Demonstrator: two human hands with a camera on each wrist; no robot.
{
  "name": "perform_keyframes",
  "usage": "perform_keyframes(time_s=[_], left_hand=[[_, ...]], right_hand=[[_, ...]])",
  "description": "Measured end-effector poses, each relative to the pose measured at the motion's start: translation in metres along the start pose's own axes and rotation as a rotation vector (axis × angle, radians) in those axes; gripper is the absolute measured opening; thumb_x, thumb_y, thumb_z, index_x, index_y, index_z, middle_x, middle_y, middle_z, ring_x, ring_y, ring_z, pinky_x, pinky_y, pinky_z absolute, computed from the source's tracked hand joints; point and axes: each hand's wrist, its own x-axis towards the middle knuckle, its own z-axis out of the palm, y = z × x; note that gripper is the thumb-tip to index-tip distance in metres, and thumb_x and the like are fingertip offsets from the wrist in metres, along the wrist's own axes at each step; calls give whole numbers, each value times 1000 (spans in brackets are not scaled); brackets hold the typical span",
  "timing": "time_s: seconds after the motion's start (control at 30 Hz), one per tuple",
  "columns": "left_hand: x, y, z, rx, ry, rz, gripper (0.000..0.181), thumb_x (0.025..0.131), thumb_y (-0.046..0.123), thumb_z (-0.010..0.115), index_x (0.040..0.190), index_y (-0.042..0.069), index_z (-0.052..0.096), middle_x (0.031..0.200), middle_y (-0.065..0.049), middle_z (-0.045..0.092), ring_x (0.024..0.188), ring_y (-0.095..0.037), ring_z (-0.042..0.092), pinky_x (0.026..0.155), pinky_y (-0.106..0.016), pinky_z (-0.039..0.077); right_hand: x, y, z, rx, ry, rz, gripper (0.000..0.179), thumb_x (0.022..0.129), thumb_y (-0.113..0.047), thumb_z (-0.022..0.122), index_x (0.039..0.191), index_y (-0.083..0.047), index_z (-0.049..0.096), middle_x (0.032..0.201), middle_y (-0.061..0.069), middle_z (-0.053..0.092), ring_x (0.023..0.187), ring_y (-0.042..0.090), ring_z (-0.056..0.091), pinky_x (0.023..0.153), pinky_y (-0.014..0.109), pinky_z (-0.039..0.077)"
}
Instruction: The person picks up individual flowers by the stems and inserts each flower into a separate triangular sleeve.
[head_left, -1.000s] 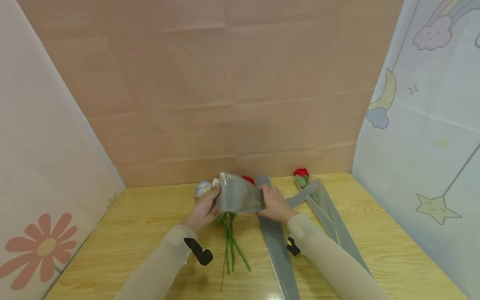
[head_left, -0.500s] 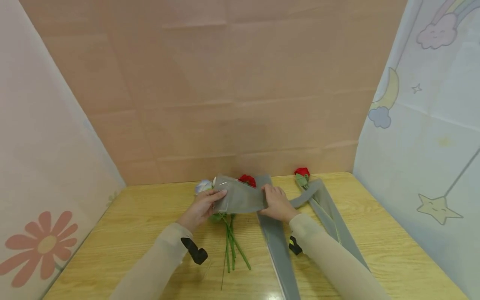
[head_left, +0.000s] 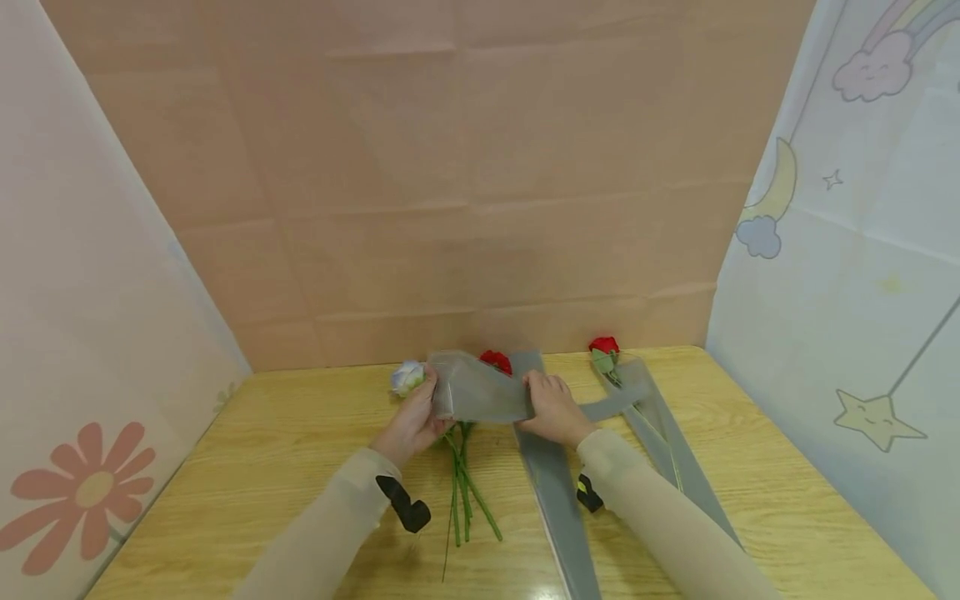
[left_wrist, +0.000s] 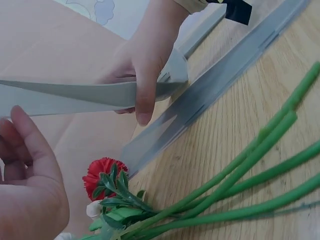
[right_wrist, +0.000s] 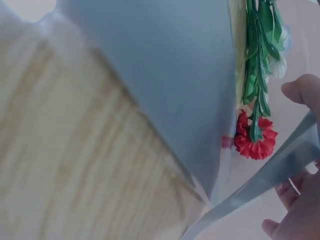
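A grey, translucent plastic flower sleeve (head_left: 483, 392) is stretched between both hands above the table. My right hand (head_left: 552, 408) grips it, thumb on one face and fingers on the other, as the left wrist view shows. At the sleeve's left end is my left hand (head_left: 414, 417), a fingertip at the edge and its thumb standing apart from the fingers in the right wrist view. Behind and below the sleeve lie artificial flowers: a red carnation (left_wrist: 105, 177), a pale blue-white bloom (head_left: 407, 378) and several green stems (head_left: 465, 492).
A flat grey sleeve (head_left: 558, 500) lies on the wooden table (head_left: 262, 500), right of the stems. Farther right, a red rose (head_left: 603, 346) lies with another grey sleeve (head_left: 686, 450). A brown backdrop (head_left: 465, 208) rises behind the table's far edge.
My left thumb was over the sleeve's face half a second ago and now stands at its left edge. The sleeve's left end has shifted slightly. My right hand keeps its grip.
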Motion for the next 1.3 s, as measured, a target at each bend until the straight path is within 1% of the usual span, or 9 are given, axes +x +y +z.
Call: perform_keyframes(time_s=[0.1,0.2,0.3,0.47,0.67,1.0,1.17,1.23,1.3], left_hand=[[0,1,1,-62,0,-11,51,89,61,34,107,17,52,83,3,65,68,-6,63,53,-18,48],[-1,2,1,-88,-33,-5,50,91,59,32,108,16,51,82,3,66,67,-6,65,55,-17,50],[-2,2,1,-125,-47,-8,50,90,59,36,111,15,50,84,4,66,70,-6,66,59,-17,52],[-3,3,0,-177,-62,-36,51,90,60,34,111,16,51,86,4,67,72,-8,66,61,-19,53],[-5,2,0,-183,-88,-54,55,88,64,34,113,17,49,86,4,67,71,-7,65,60,-19,52],[-8,3,0,-162,-98,-86,54,94,63,28,118,17,43,87,5,65,72,-7,64,61,-19,51],[-9,4,-2,-153,-160,-92,50,95,61,30,113,18,49,89,4,65,75,-8,64,65,-20,52],[-9,4,-2,-124,-196,-85,49,95,61,31,111,19,51,89,5,65,76,-7,64,67,-20,53],[-9,5,-2,-82,-200,-71,48,96,60,32,111,18,52,89,5,66,77,-7,64,67,-19,53]], right_hand=[[-1,-1,-1,4,0,3,62,74,-32,84,115,-7,44,106,6,51,108,31,46,107,52,29],[-2,-1,-2,12,4,7,63,74,-32,84,116,-6,45,107,7,52,111,33,46,108,53,29],[-2,-1,-3,16,8,15,65,74,-34,84,118,-6,45,110,9,53,112,33,46,108,53,28],[-4,1,-3,14,18,22,68,74,-35,84,121,-5,45,114,10,54,109,32,47,109,53,28],[-4,3,-3,16,13,25,71,75,-35,83,125,-4,43,119,12,53,111,32,47,109,54,28],[-5,3,-4,18,18,34,68,75,-35,83,123,-5,44,119,12,53,111,32,47,108,53,29],[-5,4,-3,16,22,33,68,75,-36,83,122,-5,44,117,12,53,110,32,47,108,53,29],[-5,5,-3,15,23,33,69,75,-35,83,122,-5,44,118,12,53,111,33,47,108,53,29],[-5,6,-4,15,23,34,69,75,-35,83,123,-5,44,118,12,53,112,33,47,108,53,29]])
